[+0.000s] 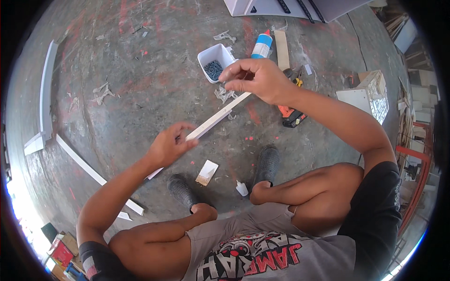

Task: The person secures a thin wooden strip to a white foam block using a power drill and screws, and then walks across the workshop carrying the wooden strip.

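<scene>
On the near side of the long, narrow white strip [218, 114] lie a small white nozzled bottle [242, 188] and a white rectangular offcut with a brown end [206, 172]. The left hand [172, 143] curves at the strip's nearer part, thumb and fingers apart; whether it grips, I cannot tell. The right hand [255, 78], at the strip's far end, curls narrowly; anything pinched is unclear. Right of the strip lies an orange-and-black power drill [291, 116]. Beyond the strip, an open white plastic tub [223, 53] contains dark slender screws [213, 70].
</scene>
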`<state>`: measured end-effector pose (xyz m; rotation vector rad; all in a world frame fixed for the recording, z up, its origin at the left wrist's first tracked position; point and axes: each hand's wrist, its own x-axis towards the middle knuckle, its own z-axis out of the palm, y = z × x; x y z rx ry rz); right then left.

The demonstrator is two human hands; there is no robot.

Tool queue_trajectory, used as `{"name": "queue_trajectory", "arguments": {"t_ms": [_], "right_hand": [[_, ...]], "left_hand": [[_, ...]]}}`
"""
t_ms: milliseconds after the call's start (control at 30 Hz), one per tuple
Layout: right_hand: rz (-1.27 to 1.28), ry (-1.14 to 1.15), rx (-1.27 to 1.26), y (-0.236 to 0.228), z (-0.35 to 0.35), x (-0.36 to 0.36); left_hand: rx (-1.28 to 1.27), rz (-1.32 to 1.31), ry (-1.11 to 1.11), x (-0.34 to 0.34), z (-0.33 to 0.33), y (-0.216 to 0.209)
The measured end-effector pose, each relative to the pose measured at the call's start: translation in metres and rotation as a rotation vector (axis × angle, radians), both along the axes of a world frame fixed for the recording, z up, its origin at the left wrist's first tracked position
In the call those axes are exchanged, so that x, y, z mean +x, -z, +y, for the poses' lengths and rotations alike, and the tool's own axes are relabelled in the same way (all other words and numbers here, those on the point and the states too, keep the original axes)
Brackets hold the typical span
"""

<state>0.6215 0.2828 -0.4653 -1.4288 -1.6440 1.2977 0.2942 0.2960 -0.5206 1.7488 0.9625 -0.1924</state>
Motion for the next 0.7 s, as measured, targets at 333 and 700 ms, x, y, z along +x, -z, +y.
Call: {"name": "queue_trajectory", "arguments": {"t_ms": [333, 700], "right_hand": [[-0.233, -0.09, 0.24, -0.036, -0.027, -0.032], [-0.603, -0.008, -0.297, 0.058, -0.068, 0.027]], "left_hand": [[-0.432, -0.483, -0.396, 0.069, 0.007, -0.064], [-0.194, -0.09, -0.069, 0.052, -0.007, -0.026]]}}
